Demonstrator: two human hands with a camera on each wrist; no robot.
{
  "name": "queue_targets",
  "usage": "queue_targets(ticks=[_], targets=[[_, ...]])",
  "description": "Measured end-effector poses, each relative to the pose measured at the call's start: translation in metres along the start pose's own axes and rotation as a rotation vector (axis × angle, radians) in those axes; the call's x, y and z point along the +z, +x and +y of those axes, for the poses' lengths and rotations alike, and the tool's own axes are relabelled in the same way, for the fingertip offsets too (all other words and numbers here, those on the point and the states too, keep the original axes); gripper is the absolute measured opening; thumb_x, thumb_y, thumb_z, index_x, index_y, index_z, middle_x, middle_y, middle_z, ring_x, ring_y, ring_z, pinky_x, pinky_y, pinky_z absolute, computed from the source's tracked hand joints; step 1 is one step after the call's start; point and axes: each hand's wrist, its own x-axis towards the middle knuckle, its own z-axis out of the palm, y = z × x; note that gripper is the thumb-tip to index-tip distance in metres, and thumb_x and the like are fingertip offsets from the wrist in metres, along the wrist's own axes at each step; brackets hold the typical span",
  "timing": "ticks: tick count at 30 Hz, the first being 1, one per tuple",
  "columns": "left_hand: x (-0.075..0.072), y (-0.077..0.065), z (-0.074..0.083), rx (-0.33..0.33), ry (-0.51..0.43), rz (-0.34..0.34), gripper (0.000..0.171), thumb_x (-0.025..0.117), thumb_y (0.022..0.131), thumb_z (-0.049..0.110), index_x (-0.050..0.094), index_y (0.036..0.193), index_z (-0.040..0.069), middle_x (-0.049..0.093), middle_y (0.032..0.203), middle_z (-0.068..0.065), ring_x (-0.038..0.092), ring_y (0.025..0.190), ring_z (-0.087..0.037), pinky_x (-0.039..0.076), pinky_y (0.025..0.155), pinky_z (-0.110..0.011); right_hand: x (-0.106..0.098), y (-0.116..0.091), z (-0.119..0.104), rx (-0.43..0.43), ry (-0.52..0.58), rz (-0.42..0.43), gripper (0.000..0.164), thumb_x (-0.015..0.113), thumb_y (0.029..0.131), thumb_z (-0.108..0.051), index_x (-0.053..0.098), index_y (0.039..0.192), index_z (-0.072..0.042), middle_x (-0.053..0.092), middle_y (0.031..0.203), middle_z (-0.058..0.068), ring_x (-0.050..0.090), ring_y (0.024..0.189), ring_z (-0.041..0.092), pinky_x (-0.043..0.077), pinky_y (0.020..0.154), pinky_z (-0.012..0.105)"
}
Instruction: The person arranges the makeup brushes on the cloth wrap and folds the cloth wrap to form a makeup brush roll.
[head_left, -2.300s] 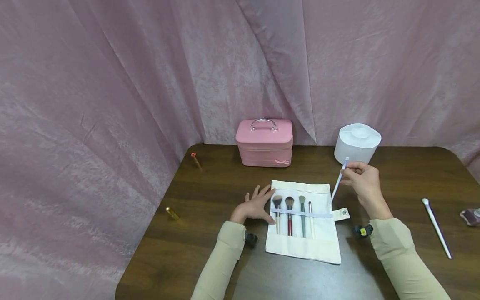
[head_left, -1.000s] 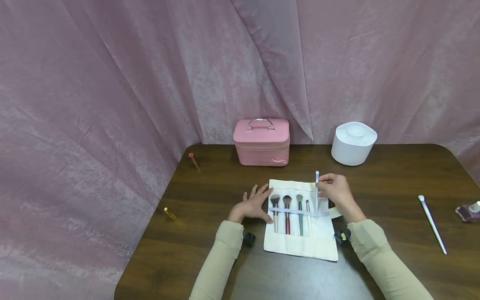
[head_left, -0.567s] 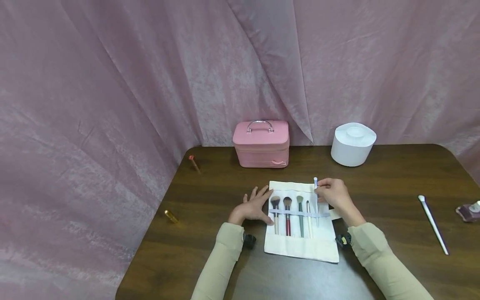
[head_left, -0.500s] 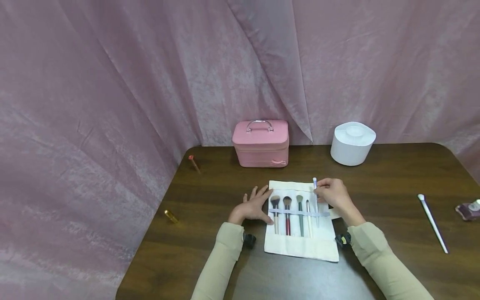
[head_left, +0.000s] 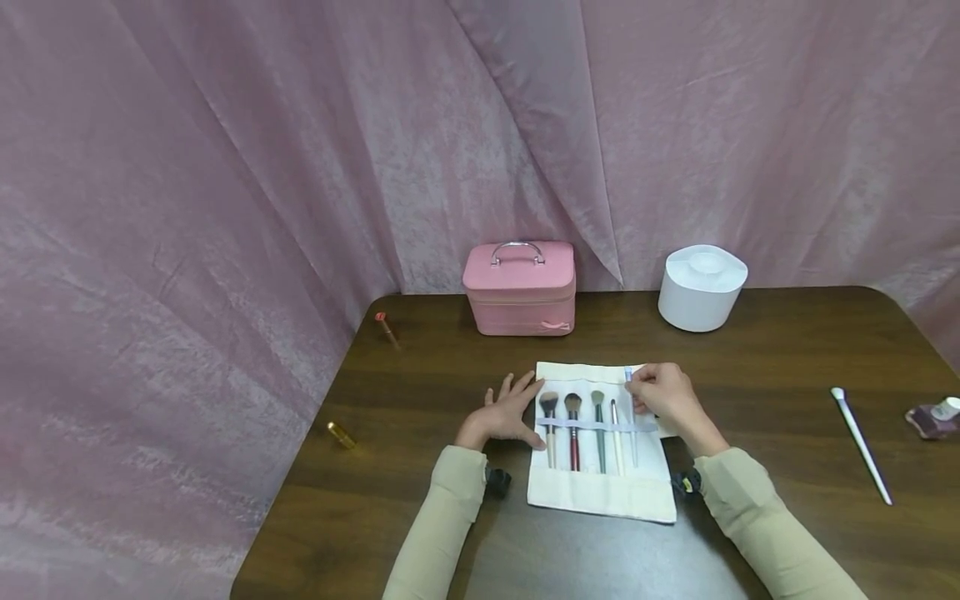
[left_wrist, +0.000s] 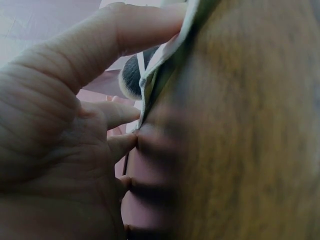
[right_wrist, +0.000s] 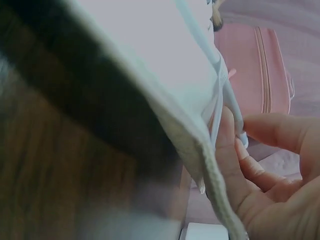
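A white cloth brush roll lies unfolded on the table, with several makeup brushes side by side under its pale elastic band. My right hand pinches a slim white makeup brush near its top end. That brush runs down under the band at the right of the row. In the right wrist view, thumb and fingertips meet on the brush beside the cloth edge. My left hand rests with spread fingers on the left edge of the roll; the left wrist view shows the thumb on the cloth.
Behind the roll stand a pink vanity case and a white container. A white brush and a small purple bottle lie at right. At left are a lipstick and a gold tube.
My right hand has carried the white brush left over the roll, then slid it downward beneath the elastic band. The left hand has stayed on the roll's edge.
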Motion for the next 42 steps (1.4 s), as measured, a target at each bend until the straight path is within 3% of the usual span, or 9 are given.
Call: queue_targets(ticks=[7, 16, 23, 29, 35, 42], targets=[[-0.003, -0.001, -0.002, 0.003, 0.005, 0.005, 0.11, 0.089, 0.078, 0.03, 0.02, 0.164, 0.022, 0.005, 0.17, -0.001, -0.01, 0.154, -0.032, -0.004, 0.116, -0.065, 0.005, -0.004, -0.001, -0.029, -0.059, 0.0, 0.02, 0.062, 0.096, -0.005, 0.063, 0.105, 0.012, 0.064, 0.08, 0.015, 0.063, 0.064, 0.017, 0.056, 0.059, 0.03], [0.0, -0.001, 0.0, 0.001, 0.012, 0.003, 0.11, 0.089, 0.077, 0.031, 0.021, 0.163, 0.021, 0.007, 0.17, -0.001, -0.008, 0.154, -0.033, -0.002, 0.116, -0.066, 0.008, -0.012, 0.001, -0.033, -0.167, 0.001, 0.011, 0.068, 0.092, -0.004, 0.068, 0.087, 0.005, 0.061, 0.064, 0.007, 0.058, 0.058, 0.016, 0.047, 0.053, 0.028], [0.001, 0.001, -0.001, -0.006, 0.017, 0.001, 0.109, 0.089, 0.077, 0.031, 0.022, 0.163, 0.021, 0.007, 0.17, -0.001, -0.007, 0.154, -0.032, -0.002, 0.116, -0.065, 0.009, -0.016, 0.002, -0.028, -0.214, 0.032, 0.015, 0.064, 0.091, -0.005, 0.07, 0.081, 0.004, 0.059, 0.059, 0.005, 0.055, 0.053, 0.016, 0.044, 0.049, 0.028], [0.002, 0.001, 0.001, -0.004, 0.021, -0.002, 0.109, 0.089, 0.078, 0.032, 0.022, 0.163, 0.021, 0.007, 0.17, -0.001, -0.007, 0.154, -0.033, -0.001, 0.116, -0.066, 0.006, -0.016, 0.002, -0.061, -0.328, 0.035, 0.021, 0.063, 0.09, -0.009, 0.07, 0.072, -0.001, 0.054, 0.056, 0.003, 0.052, 0.056, 0.019, 0.041, 0.049, 0.03], [0.002, 0.0, 0.001, 0.002, 0.02, -0.009, 0.109, 0.088, 0.078, 0.032, 0.021, 0.164, 0.021, 0.005, 0.17, -0.001, -0.009, 0.154, -0.033, -0.002, 0.116, -0.066, 0.003, -0.018, 0.001, -0.07, -0.409, -0.005, 0.02, 0.063, 0.089, -0.011, 0.073, 0.077, 0.002, 0.058, 0.066, 0.006, 0.052, 0.061, 0.021, 0.042, 0.051, 0.031], [0.001, 0.001, -0.001, 0.007, 0.024, 0.001, 0.109, 0.088, 0.078, 0.031, 0.021, 0.163, 0.021, 0.005, 0.17, -0.003, -0.009, 0.154, -0.034, -0.001, 0.115, -0.067, 0.004, -0.02, 0.0, -0.035, -0.425, -0.049, 0.017, 0.066, 0.089, -0.009, 0.074, 0.086, 0.005, 0.063, 0.073, 0.009, 0.054, 0.062, 0.021, 0.045, 0.053, 0.031]])
